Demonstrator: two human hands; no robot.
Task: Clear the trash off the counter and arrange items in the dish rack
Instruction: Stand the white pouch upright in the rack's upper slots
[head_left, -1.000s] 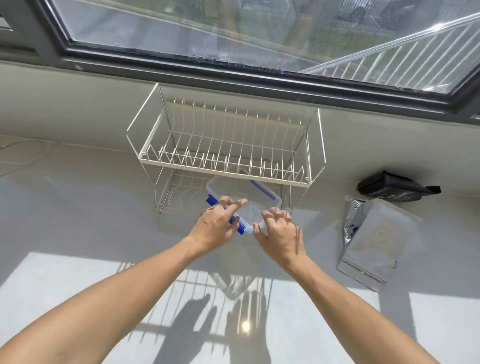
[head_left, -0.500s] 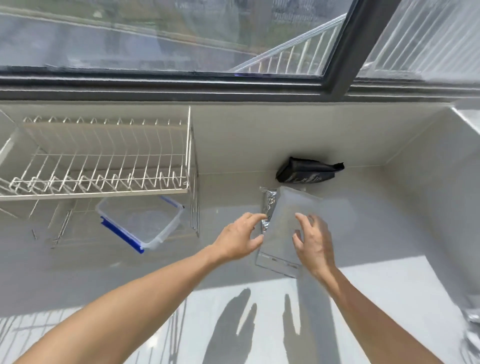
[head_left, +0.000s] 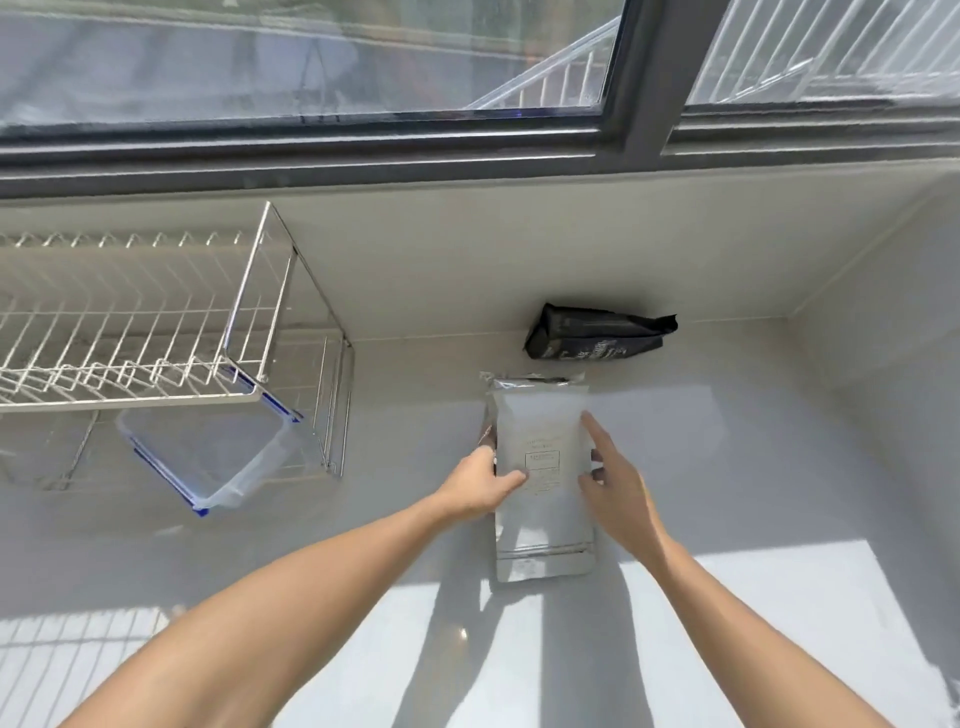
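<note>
- The left hand (head_left: 480, 486) has closed in on the silver pouch (head_left: 543, 467) since half a second ago: its thumb now lies across the pouch's front and its fingers curl round the left edge, pinching it.
- The right hand (head_left: 618, 488) is spread, fingers loose, its fingertips touching the pouch's right edge; whether it has any real hold I cannot tell. Earlier it lay flatter over the pouch.
- The pouch lies on the white counter (head_left: 753, 467), now squared up lengthwise where before it sat askew; a crinkled foil edge shows at its far end.
- A black bag (head_left: 597, 338) rests against the far wall, just beyond the pouch, unmoved.
- The wire dish rack (head_left: 171, 332) stands to the left, well apart from the hands.
- The clear box with blue clips (head_left: 218, 457) sits on the lower level of the rack, at an angle, one corner poking out toward the near side, as it did before.
</note>
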